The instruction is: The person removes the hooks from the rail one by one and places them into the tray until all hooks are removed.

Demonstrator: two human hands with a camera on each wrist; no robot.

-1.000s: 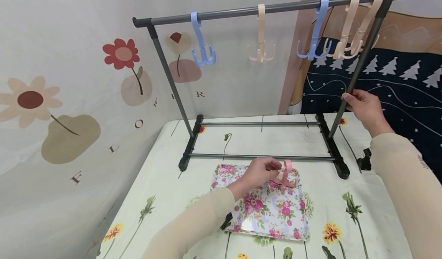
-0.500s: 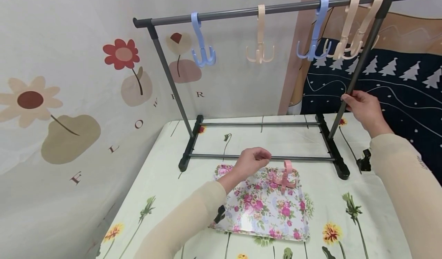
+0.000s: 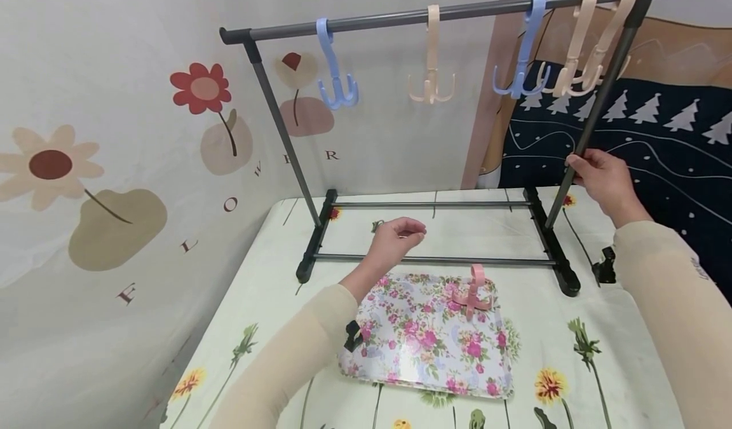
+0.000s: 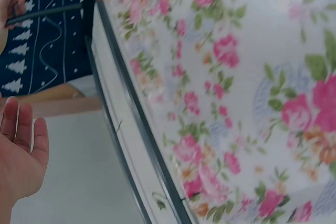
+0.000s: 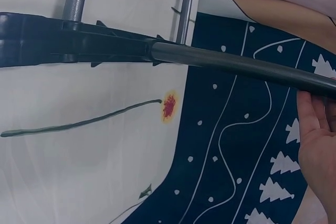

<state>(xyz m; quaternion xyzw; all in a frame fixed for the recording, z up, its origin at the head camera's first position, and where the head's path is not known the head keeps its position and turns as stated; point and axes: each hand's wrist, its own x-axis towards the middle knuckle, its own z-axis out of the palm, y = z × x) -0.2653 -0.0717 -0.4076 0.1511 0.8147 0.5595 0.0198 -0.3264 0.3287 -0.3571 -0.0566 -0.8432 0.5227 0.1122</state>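
My left hand (image 3: pixel 396 241) hovers over the front of the rack base with nothing in it; its fingers are loosely bent. In the left wrist view the same hand (image 4: pixel 21 156) shows relaxed fingers apart from the flowered mat. My right hand (image 3: pixel 606 178) grips the right post (image 3: pixel 591 114) of the grey garment rack between thumb and fingers. A pink four-prong hook (image 3: pixel 472 294) rests on the flowered mat (image 3: pixel 426 346). Along the top bar (image 3: pixel 377 22) hang two blue hooks, one at left (image 3: pixel 337 76) and one at right (image 3: pixel 523 54), and several beige hooks (image 3: pixel 432 60).
The rack's black feet (image 3: pixel 551 245) stand on a table covered in a flower-print cloth (image 3: pixel 257 359). Behind are a pale wall hanging (image 3: pixel 143 67) with printed flowers and a dark blue cloth (image 3: pixel 663 156) with white trees. A black wrist device (image 3: pixel 605 267) shows beside the right sleeve.
My left hand has moved left and away from me, off the pink hook, which stays on the mat. My right hand keeps its grip on the post.
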